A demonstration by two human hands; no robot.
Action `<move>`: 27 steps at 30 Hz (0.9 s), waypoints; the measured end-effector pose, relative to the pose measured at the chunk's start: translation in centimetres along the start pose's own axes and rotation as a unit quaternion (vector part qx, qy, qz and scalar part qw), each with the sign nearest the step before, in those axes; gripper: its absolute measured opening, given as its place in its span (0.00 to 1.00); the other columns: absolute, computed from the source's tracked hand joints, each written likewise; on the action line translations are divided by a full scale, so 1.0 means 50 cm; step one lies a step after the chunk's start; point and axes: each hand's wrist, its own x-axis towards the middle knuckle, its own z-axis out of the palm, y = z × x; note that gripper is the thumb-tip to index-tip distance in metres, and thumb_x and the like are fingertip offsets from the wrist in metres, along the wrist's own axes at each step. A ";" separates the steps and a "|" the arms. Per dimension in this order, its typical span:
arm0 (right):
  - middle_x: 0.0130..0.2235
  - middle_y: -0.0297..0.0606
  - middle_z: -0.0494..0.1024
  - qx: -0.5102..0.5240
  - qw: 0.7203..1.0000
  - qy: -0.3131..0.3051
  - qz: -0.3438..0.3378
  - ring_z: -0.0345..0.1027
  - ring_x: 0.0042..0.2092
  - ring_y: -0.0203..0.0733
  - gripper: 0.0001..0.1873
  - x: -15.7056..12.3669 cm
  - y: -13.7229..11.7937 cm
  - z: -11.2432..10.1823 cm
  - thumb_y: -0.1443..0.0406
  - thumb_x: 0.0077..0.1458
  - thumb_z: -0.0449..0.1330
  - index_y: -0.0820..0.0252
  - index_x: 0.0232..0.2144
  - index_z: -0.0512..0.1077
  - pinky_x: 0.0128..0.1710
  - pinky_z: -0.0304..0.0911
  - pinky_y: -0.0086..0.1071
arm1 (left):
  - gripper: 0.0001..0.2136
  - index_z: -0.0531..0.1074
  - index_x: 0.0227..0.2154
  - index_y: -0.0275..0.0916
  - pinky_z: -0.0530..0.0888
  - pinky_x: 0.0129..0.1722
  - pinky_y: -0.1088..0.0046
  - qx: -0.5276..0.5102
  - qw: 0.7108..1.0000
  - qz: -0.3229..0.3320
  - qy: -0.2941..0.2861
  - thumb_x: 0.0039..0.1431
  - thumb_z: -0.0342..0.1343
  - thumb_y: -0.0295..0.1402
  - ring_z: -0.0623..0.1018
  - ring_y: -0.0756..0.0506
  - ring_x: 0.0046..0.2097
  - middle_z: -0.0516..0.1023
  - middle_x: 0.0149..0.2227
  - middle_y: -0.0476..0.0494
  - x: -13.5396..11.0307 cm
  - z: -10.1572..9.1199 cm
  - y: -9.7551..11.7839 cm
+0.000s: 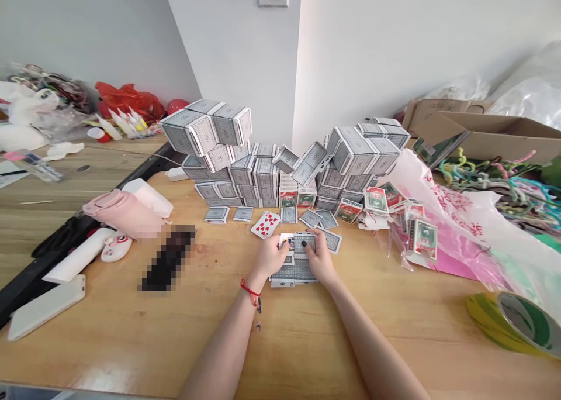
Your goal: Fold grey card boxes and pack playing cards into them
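At the middle of the table my left hand (272,256) pinches a playing card (286,239) whose face shows in part. My right hand (321,256) grips grey-backed playing cards (303,245) just beside it, thumb on top. Under both hands lie more cards (302,270), back up, set edge to edge; my fingers hide part of them. A ten of hearts (265,224) lies face up beyond my left hand. Loose cards (326,219) lie back up beyond my right hand, and one card (333,242) sits beside it.
Blocks built of folded cards (219,131) stand stacked at the back, with another stack (363,154) to their right. Card boxes (423,239) lie at right near plastic bags (456,213) and a tape roll (512,324). At left are a pink bottle (125,213) and a white phone (48,306).
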 end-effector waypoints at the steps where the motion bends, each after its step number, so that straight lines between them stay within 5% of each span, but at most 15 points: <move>1: 0.41 0.39 0.66 0.000 1.000 -0.001 0.003 0.61 0.44 0.43 0.16 0.000 0.001 0.000 0.65 0.50 0.50 0.56 0.43 0.57 0.46 0.58 0.38 | 0.13 0.58 0.15 0.36 0.51 0.20 0.77 -0.006 1.000 -0.005 -0.003 0.50 0.48 0.37 0.59 0.54 0.20 0.59 0.16 0.53 0.000 0.001 -0.001; 16: 0.43 0.39 0.64 0.005 1.000 0.002 0.023 0.59 0.46 0.41 0.15 -0.002 -0.003 0.004 0.66 0.50 0.51 0.56 0.42 0.57 0.49 0.54 0.39 | 0.15 0.56 0.13 0.36 0.50 0.20 0.77 -0.007 1.000 -0.007 -0.017 0.50 0.47 0.37 0.58 0.54 0.19 0.58 0.14 0.53 0.001 0.009 0.014; 21: 0.43 0.39 0.67 0.089 0.994 0.011 0.064 0.62 0.44 0.43 0.21 -0.005 -0.012 0.005 0.62 0.49 0.54 0.55 0.46 0.57 0.47 0.58 0.39 | 0.16 0.56 0.14 0.36 0.51 0.20 0.77 0.001 1.000 -0.007 -0.010 0.51 0.48 0.38 0.57 0.54 0.20 0.57 0.14 0.53 -0.005 0.001 0.015; 27: 0.38 0.37 0.70 0.176 0.979 -0.024 0.101 0.65 0.41 0.43 0.12 -0.010 -0.033 0.014 0.57 0.50 0.53 0.54 0.37 0.61 0.43 0.60 0.37 | 0.15 0.58 0.15 0.36 0.53 0.21 0.78 0.013 0.999 -0.001 0.029 0.50 0.49 0.39 0.58 0.54 0.21 0.59 0.15 0.53 -0.016 -0.006 0.012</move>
